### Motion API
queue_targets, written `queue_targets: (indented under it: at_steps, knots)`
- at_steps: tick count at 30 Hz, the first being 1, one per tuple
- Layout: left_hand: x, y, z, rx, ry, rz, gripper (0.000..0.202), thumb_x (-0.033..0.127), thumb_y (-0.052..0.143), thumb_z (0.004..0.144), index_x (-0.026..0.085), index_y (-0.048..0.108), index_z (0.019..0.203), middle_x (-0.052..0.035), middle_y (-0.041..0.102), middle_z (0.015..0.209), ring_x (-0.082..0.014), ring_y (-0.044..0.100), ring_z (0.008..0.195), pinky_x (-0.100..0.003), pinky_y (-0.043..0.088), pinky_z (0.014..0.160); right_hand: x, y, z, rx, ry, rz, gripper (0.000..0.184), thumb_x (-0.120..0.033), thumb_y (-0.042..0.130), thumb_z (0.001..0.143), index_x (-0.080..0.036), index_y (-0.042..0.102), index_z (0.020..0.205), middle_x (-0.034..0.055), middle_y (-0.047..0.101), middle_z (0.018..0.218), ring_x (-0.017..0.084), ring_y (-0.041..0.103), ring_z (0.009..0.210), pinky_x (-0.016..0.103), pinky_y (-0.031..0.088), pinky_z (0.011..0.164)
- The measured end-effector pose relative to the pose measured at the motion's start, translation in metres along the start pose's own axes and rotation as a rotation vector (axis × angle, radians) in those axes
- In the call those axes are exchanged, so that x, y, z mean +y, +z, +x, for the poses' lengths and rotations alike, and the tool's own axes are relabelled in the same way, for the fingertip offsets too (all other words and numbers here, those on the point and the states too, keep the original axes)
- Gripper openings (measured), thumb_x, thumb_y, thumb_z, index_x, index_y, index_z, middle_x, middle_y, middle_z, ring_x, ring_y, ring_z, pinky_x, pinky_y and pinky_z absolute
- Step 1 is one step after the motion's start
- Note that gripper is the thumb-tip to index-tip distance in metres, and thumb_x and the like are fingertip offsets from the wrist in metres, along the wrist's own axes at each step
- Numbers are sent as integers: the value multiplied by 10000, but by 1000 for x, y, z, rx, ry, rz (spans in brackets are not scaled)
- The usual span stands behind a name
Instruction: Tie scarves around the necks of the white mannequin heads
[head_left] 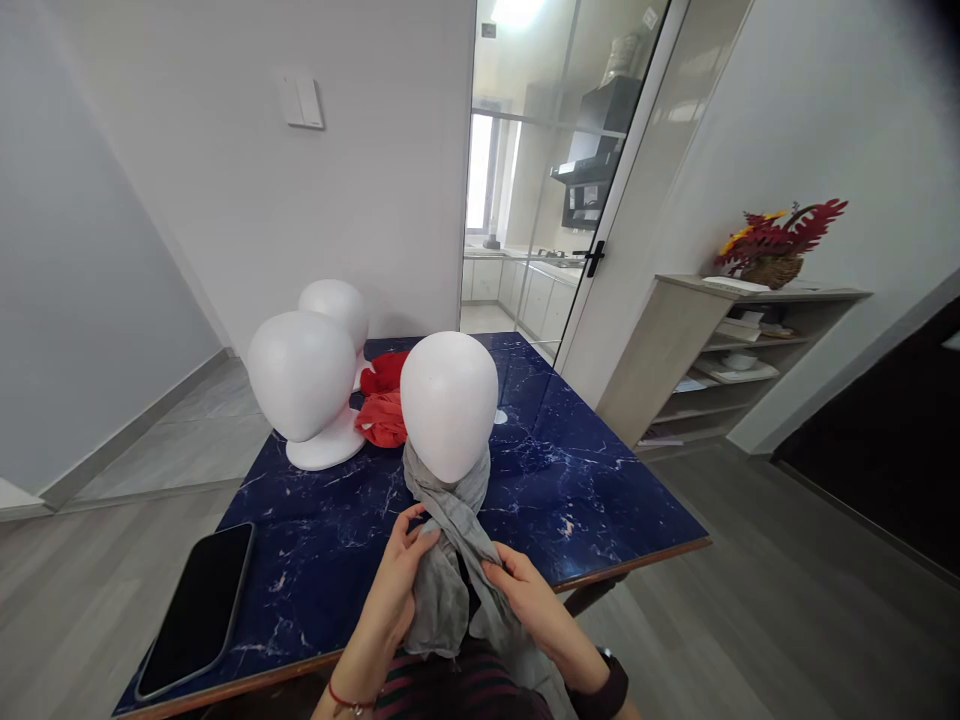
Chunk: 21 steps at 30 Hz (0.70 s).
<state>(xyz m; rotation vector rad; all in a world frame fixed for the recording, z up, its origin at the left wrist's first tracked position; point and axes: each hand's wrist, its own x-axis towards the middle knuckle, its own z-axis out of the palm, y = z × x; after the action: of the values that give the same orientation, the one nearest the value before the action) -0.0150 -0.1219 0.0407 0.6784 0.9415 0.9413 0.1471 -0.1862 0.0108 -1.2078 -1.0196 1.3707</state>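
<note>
A grey scarf (442, 590) is wrapped round the neck of a white foam mannequin head (450, 400), its two ends crossing in front and hanging over the table's near edge. My left hand (397, 575) has its fingers bent at the scarf's left side, just below the crossing, closed on the cloth. On the other side my right hand (525, 595) pinches the right-hand end between thumb and fingers. Cloth covers the neck and base of this head.
Two more white foam heads, one in front (301, 370) and one behind (337, 305), stand at the left. Crumpled red cloth (382, 415) lies between. A phone (199, 610) rests on the blue marbled table (592, 500). A shelf unit (637, 350) stands right, near a glass door (540, 180).
</note>
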Motion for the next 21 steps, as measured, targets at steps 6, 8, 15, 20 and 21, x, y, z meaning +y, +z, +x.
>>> queue_targets:
  at_steps: [6,8,15,20,21]
  knots:
    - [16,-9,-6,-133,-473,-392,235,290,522,811,91,611,897,-106,698,766,-246,682,750,-359,520,745,2,0,-1,-18,-73,-163,189,-273,560,806,-168,670,919,27,659,915,206,551,891,280,402,803]
    - [15,-6,-5,-101,-459,-402,206,277,529,819,95,621,841,-84,691,694,-229,682,699,-343,528,723,-3,4,-2,-128,-62,-176,197,-239,536,803,-166,676,920,26,664,904,212,565,875,287,408,793]
    - [8,16,9,-36,-415,-308,174,269,611,797,98,620,768,-62,675,615,-181,652,563,-293,535,592,-17,10,10,-219,-209,-486,271,-71,465,719,-191,685,824,38,595,960,206,530,945,301,393,848]
    - [7,21,15,69,-410,-297,144,242,624,783,99,616,777,-53,662,587,-166,623,486,-282,522,540,-4,8,34,235,-234,-771,248,-18,473,677,-192,649,696,82,567,861,218,508,888,333,368,823]
    - [7,21,15,89,-409,-288,131,230,624,780,99,615,768,-46,656,576,-159,614,468,-277,519,536,-1,9,39,247,-213,-703,241,-27,475,687,-197,645,698,73,580,812,209,518,842,325,372,802]
